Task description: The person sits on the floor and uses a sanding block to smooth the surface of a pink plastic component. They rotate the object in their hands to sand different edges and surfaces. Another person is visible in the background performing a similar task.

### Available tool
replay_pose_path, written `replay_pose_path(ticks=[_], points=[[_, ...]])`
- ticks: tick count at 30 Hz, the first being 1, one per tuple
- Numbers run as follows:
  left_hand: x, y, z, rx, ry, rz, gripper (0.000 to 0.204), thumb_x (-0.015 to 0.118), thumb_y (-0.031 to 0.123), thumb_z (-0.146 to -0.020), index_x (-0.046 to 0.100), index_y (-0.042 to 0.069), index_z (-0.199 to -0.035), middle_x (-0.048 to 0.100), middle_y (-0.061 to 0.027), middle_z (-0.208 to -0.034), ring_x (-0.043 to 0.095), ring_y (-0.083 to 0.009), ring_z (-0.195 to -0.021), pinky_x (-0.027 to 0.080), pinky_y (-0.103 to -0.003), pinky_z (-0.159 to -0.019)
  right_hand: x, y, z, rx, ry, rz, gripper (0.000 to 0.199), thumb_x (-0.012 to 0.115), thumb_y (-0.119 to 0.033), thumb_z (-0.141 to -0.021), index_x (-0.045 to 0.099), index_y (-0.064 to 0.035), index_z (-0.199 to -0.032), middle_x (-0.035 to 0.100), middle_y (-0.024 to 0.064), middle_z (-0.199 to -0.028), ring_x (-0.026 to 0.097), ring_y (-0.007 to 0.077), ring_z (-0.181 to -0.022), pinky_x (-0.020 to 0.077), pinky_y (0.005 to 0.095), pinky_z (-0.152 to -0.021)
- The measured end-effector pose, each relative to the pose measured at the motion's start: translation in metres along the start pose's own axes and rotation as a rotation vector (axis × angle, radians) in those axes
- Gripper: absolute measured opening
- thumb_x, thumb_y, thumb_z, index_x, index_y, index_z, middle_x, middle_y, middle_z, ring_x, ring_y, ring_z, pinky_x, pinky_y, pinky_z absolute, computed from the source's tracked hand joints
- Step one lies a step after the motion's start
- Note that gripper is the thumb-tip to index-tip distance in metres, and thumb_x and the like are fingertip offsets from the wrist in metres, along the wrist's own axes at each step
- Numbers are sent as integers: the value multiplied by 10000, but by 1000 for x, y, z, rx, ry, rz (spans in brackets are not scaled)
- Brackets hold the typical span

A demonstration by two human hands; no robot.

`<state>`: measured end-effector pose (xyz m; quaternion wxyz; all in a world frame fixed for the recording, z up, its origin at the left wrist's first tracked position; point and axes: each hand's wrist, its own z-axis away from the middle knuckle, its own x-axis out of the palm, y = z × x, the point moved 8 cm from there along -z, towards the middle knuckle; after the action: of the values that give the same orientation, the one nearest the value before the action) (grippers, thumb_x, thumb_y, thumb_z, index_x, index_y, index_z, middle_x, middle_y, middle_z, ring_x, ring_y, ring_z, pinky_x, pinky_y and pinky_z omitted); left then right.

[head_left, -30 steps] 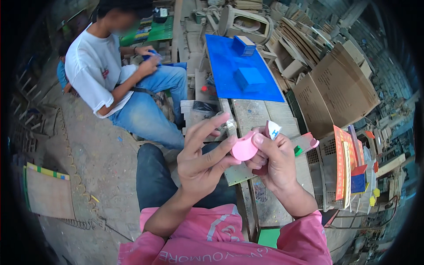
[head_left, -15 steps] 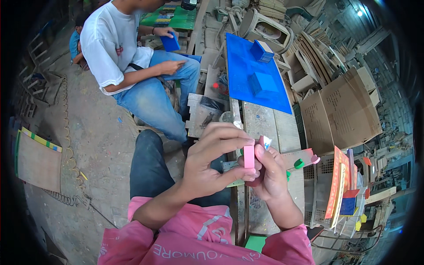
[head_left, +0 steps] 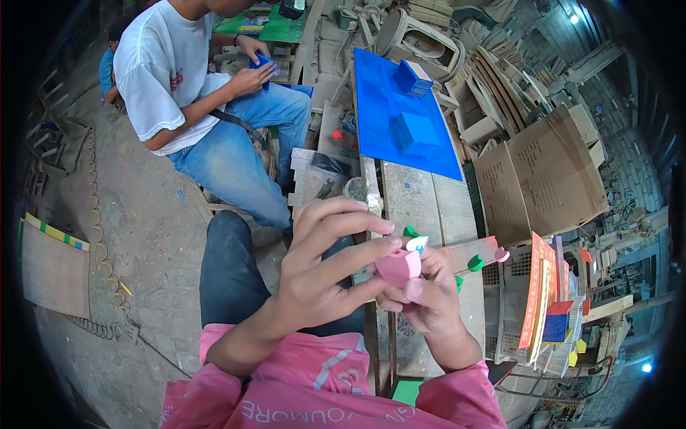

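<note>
Over the bench, left hand and right hand are pinching a pink block; blue board is lying beyond, cardboard standing off right.

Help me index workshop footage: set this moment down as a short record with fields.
Left hand: thumb and finger pinching the edge of a small pink piece
Right hand: grips the same piece
Beside the piece: white slip with a blue mark
Bench: blue board bearing two blue stacks
Co-worker: seated, upper left, holding a blue piece
Right side: opened-out brown cardboard
</note>
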<state>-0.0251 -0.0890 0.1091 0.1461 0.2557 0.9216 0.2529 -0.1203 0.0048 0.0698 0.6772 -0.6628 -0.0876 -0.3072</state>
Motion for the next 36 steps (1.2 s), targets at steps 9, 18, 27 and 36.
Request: replay_pose_path(ticks=[9, 18, 27, 36], points=[[1, -14, 0, -96, -14, 386, 381, 791, 116, -595, 650, 57, -943, 618, -80, -978, 568, -258, -914, 453, -355, -789, 6, 8, -5, 67, 12, 7, 620, 644, -413, -771, 469, 72, -1116, 546, 93, -863, 397, 67, -516, 350, 216, -421], [-1, -13, 2, -103, -11, 388, 397, 812, 103, -586, 643, 45, -940, 621, -86, -970, 578, -259, -910, 454, -351, -795, -8, -19, 0, -213, 194, 153, 398, 683, 51, -716, 504, -8, -1067, 631, 143, -924, 527, 79, -599, 366, 195, -462], [26, -32, 20, -426, -115, 1148, 455, 795, 91, -663, 565, 13, -1047, 543, -217, -1173, 524, -295, -1114, 417, -406, -934, 1, -44, -1, -331, 108, 367, 550, 704, 123, -689, 388, -43, -1107, 657, 152, -843, 571, 103, -628, 427, 203, -535], [29, -38, 28, -462, -105, 1373, 711, 741, -115, -628, 425, -10, -1256, 448, -125, -1237, 482, -218, -1156, 415, -363, -968, 14, -59, 13, -273, 117, 525, 272, 551, 1, -841, 449, 27, -1092, 605, 125, -905, 598, 160, -820, 464, 278, -749]])
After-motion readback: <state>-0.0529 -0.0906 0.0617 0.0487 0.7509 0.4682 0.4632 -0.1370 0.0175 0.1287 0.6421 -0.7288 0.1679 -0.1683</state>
